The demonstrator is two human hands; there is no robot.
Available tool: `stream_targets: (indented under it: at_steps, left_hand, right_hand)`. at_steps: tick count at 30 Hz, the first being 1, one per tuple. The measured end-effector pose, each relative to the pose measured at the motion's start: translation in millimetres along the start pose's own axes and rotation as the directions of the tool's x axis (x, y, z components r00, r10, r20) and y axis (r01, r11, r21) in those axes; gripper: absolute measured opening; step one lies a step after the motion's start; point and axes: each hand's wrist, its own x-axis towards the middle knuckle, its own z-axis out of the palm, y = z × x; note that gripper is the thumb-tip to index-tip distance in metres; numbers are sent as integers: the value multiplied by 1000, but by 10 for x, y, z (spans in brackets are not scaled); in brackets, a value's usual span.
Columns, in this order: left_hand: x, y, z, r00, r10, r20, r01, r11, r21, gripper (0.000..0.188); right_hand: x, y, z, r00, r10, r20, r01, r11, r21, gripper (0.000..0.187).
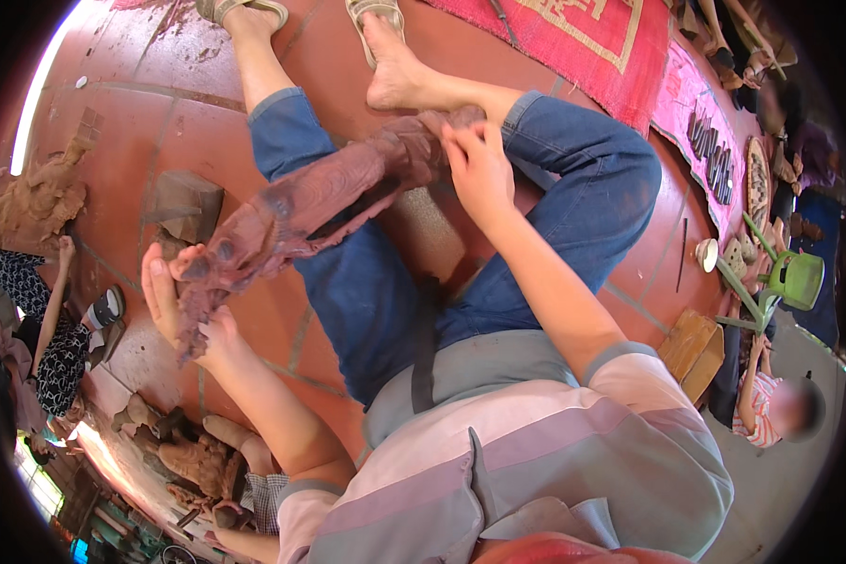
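Note:
A long reddish-brown wood carving (320, 193) lies slantwise across my lap, with flowing grain and an openwork edge. Its narrow, jagged end is gripped by my left hand (183, 305), whose fingers come up round the far side. At the other end my right hand (479, 169) has its bent fingers on the wood near the tip. Part of each hand's contact is hidden by the carving. Under it are my blue jeans, and beyond it lies a bare foot (395, 85).
A wooden block (186, 202) stands on the tiled floor at left, beyond it a pale carving (42, 197). A red mat (573, 56) and a cloth with several dark tools (710, 155) lie far right, near a green plastic chair (794, 280). People sit on both sides.

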Motion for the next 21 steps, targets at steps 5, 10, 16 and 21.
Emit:
stream_targets:
  at_steps: [5, 10, 16, 21]
  left_hand:
    - [-280, 62, 179, 996, 35, -79, -36, 999, -4, 34]
    - [-519, 60, 176, 995, 33, -91, -31, 999, 27, 34]
    - [-527, 3, 141, 992, 68, -107, -69, 998, -6, 31]
    - [-450, -52, 7, 995, 49, -89, -55, 996, -64, 29]
  right_hand:
    - [179, -56, 137, 996, 4, -93, -4, 1000, 4, 12]
    - [-106, 68, 111, 983, -62, -173, 62, 998, -5, 11]
    - [280, -8, 142, 996, 16, -89, -21, 998, -52, 16]
    - [41, 294, -13, 976, -110, -187, 121, 992, 46, 17]
